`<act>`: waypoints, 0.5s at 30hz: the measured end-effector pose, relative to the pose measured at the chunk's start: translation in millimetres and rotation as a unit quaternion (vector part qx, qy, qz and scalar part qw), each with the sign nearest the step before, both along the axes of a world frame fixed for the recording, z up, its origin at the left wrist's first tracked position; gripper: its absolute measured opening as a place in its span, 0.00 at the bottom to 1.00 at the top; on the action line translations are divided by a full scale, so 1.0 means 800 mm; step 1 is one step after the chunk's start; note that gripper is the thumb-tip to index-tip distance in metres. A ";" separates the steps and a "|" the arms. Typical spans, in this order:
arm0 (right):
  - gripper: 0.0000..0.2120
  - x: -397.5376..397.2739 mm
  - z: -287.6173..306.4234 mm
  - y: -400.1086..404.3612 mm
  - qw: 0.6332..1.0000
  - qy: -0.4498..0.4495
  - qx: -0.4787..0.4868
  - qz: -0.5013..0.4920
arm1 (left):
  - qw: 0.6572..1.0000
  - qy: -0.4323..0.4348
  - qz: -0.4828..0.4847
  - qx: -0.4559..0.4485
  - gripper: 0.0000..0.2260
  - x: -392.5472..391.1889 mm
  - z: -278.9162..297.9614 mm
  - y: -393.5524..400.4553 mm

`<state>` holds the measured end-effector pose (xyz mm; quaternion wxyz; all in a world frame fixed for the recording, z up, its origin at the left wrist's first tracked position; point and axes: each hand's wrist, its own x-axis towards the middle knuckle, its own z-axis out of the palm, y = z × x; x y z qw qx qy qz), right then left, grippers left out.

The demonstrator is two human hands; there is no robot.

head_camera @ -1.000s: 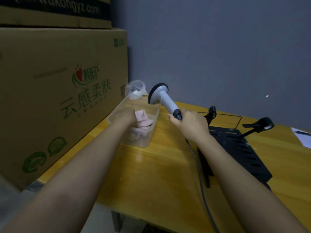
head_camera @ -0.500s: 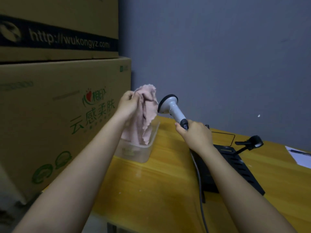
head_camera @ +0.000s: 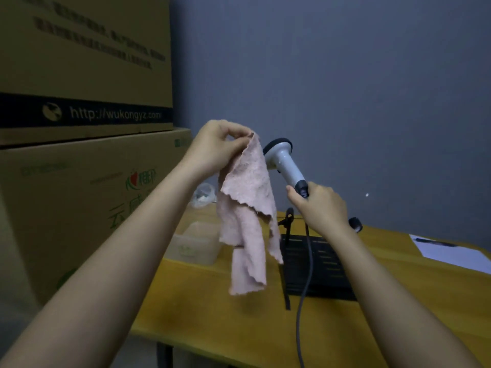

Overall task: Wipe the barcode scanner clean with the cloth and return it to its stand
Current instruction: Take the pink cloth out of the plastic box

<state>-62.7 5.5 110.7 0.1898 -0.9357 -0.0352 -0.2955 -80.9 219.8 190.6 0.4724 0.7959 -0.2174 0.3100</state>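
Note:
My left hand (head_camera: 216, 148) pinches the top corner of a pink cloth (head_camera: 247, 208), which hangs free above the yellow table (head_camera: 239, 320). My right hand (head_camera: 320, 205) grips the lower handle of the grey barcode scanner (head_camera: 283, 160), held up in the air with its black-rimmed head next to the cloth's upper edge. The scanner's grey cable (head_camera: 305, 274) drops from my right hand across the table. The black stand (head_camera: 318, 272), a flat slotted base with a thin neck, lies on the table under the scanner.
Two stacked cardboard boxes (head_camera: 79, 181) fill the left side. A clear plastic tub (head_camera: 196, 243) sits on the table behind the cloth, with a crumpled plastic bag (head_camera: 203, 195) beyond it. White paper with a pen (head_camera: 449, 252) lies at the right. A grey wall stands behind.
My left hand took the pink cloth out of the clear tub and raised it high beside the scanner head. My right hand lifted the scanner upward too.

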 end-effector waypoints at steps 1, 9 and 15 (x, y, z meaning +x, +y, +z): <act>0.22 -0.008 -0.001 -0.005 1.000 -0.003 -0.003 0.000 | 0.999 0.004 0.007 0.043 0.07 -0.007 -0.010 -0.002; 0.21 -0.049 -0.068 -0.020 0.998 0.042 -0.056 -0.008 | 0.975 0.181 0.036 0.124 0.10 -0.006 -0.182 -0.016; 0.19 -0.057 -0.128 -0.025 0.995 0.074 -0.059 0.010 | 0.911 0.383 -0.030 0.150 0.13 -0.001 -0.276 -0.028</act>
